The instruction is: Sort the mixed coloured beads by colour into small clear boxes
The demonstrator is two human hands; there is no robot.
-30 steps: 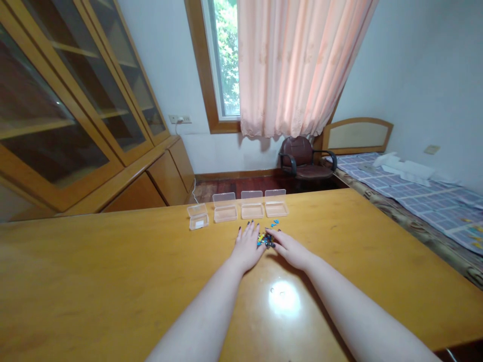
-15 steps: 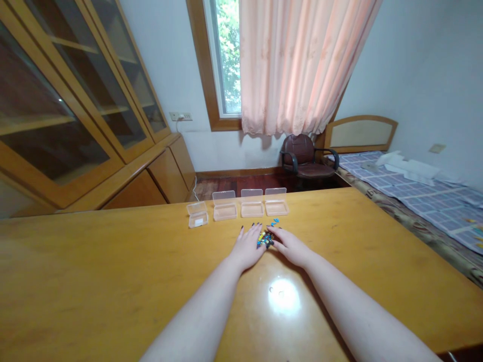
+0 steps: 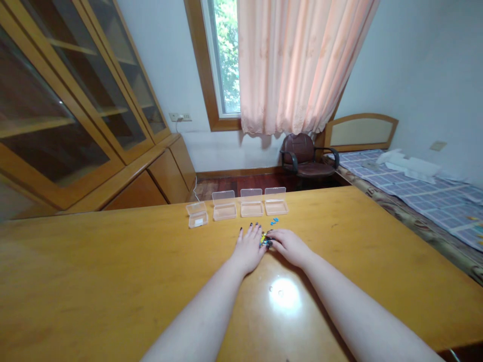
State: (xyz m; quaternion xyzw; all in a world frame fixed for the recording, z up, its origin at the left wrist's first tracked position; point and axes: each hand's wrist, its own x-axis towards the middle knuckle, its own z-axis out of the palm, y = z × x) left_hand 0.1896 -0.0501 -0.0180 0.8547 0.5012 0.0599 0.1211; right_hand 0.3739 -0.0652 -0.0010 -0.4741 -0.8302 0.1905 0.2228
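A small pile of tiny toy-brick-like pieces (image 3: 263, 239), yellow, blue and dark, lies on the wooden table between my two hands. My left hand (image 3: 248, 250) rests flat along the pile's left side, fingers spread and pointing away from me, holding nothing. From the right, my right hand (image 3: 288, 245) curves over the pile, its thumb apart from its fingers and the tips at the pieces. It covers part of the pile. Just beyond the right hand lie a few loose blue pieces (image 3: 274, 221).
At the far edge of the table (image 3: 113, 271) stand a small clear box (image 3: 197, 220) with a white label and three larger clear boxes (image 3: 225, 212), all with lids raised. Behind the table are a brown armchair (image 3: 302, 156), a bed (image 3: 411, 186) and a glass-door cabinet (image 3: 86, 100).
My right hand has shifted slightly left, over the pile, and hides more of it. The pile looks more gathered between the hands. My left hand has barely moved.
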